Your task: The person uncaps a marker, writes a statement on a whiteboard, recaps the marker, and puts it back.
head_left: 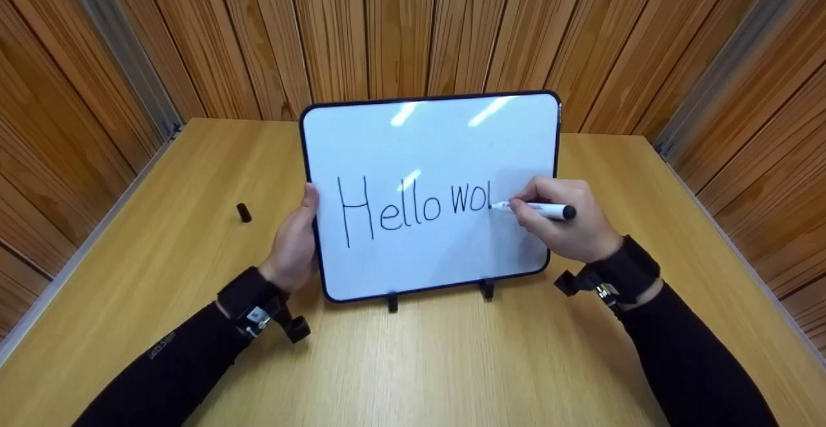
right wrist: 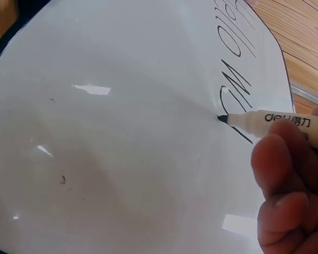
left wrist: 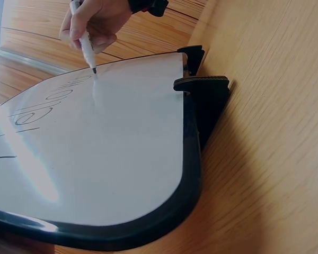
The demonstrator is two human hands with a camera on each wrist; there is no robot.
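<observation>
**A hand writes on a white board**

A white board (head_left: 429,156) stands tilted on two small black feet (head_left: 392,302) on a wooden table (head_left: 452,362). It sits in the middle of the table, close to the person. Black letters on it say "Hello wo" (head_left: 413,206), and one more stroke comes after that.

The right hand (head_left: 564,217) has its fingers curled tight around a pen (head_left: 542,209). The pen is white with a black end. Its black tip touches the board just right of the last letter. The right wrist view shows the tip (right wrist: 221,118) sitting right on the white face.

The left hand (head_left: 297,240) holds the left edge of the board. Its thumb lies on the front of the black rim, and the other fingers are hidden behind the board.

A small black cap (head_left: 244,212) lies on the table, well apart to the left of the board. Brown wooden walls (head_left: 400,27) stand around the table.
</observation>
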